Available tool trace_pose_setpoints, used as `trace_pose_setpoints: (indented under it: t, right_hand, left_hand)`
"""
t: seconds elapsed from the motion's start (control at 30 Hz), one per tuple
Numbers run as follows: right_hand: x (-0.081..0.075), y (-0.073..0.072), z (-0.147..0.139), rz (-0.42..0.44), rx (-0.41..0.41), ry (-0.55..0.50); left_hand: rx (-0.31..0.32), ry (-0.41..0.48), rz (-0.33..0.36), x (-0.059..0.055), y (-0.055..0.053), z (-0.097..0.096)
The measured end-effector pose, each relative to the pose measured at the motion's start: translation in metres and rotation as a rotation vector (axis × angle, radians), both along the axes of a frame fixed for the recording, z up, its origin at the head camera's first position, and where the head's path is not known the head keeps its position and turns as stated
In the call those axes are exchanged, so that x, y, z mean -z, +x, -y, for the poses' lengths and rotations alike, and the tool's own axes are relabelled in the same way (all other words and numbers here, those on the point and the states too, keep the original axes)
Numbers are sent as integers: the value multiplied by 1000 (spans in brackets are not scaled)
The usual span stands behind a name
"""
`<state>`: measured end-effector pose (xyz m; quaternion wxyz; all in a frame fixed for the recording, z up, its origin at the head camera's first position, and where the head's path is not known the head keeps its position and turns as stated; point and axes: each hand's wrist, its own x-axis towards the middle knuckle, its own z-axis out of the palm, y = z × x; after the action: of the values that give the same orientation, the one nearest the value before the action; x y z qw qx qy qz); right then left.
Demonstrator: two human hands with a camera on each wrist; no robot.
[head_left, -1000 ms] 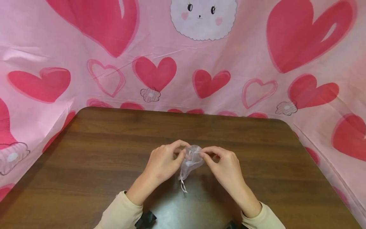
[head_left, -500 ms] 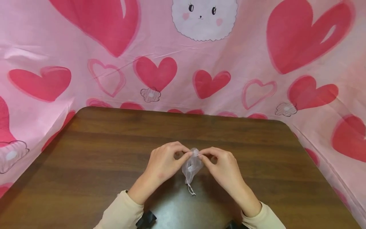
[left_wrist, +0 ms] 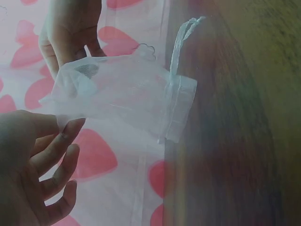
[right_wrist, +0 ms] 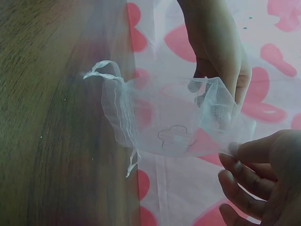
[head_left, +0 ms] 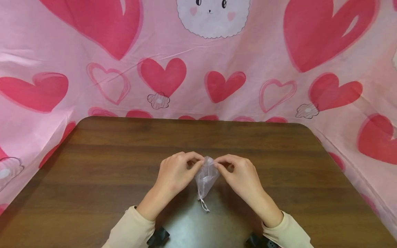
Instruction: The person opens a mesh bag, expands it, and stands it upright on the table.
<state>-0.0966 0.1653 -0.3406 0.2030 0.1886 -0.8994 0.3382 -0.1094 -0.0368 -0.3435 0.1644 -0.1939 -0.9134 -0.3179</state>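
A sheer white mesh drawstring pouch [head_left: 206, 179] hangs between my two hands, its gathered end and white cord loop [head_left: 203, 205] pointing down toward me. With thumb and forefinger, my left hand [head_left: 176, 175] pinches one upper corner. The opposite corner is pinched by my right hand [head_left: 243, 175] in the same way. In the left wrist view the pouch [left_wrist: 122, 94] looks flat and see-through, with the cord [left_wrist: 178, 47] trailing from its channel. The right wrist view shows the cord's two ends on either side of the pouch [right_wrist: 164, 113]; its other fingers stay loosely bent.
A dark brown wooden table [head_left: 124, 144] with rounded far corners lies under the hands. Pink cloth [head_left: 198, 51] printed with red hearts rises behind it and along the sides. Black wrist devices [head_left: 159, 237] sit by the beige sleeves [head_left: 131, 229].
My left thumb and forefinger, apart one second ago, have come together on the pouch's corner. The dangling cord has swung slightly right. The head view has shifted a little.
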Motion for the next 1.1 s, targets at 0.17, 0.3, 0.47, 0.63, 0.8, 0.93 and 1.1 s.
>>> trace_pose_setpoints:
  t: [0.17, 0.3, 0.47, 0.63, 0.8, 0.93, 1.1]
  right_hand:
    - [4, 2, -2, 1, 18, -10]
    - [5, 2, -3, -5, 16, -13]
    - [3, 1, -4, -5, 7, -16]
    - [4, 0, -3, 3, 13, -22]
    - [6, -1, -2, 24, 12, -34]
    - [4, -2, -1, 14, -15, -47]
    - [0, -4, -1, 5, -47, -68]
  left_hand:
    - [-7, 10, 10, 3, 1, 1]
    - [-10, 19, 6, 3, 2, 0]
    - [-7, 16, -11, 2, -1, 0]
    - [-15, 12, -31, 2, -2, 1]
    - [-23, 13, -42, 4, -2, 3]
    - [-23, 16, -55, 4, -2, 4]
    - [-26, 38, -88, 2, -4, 4]
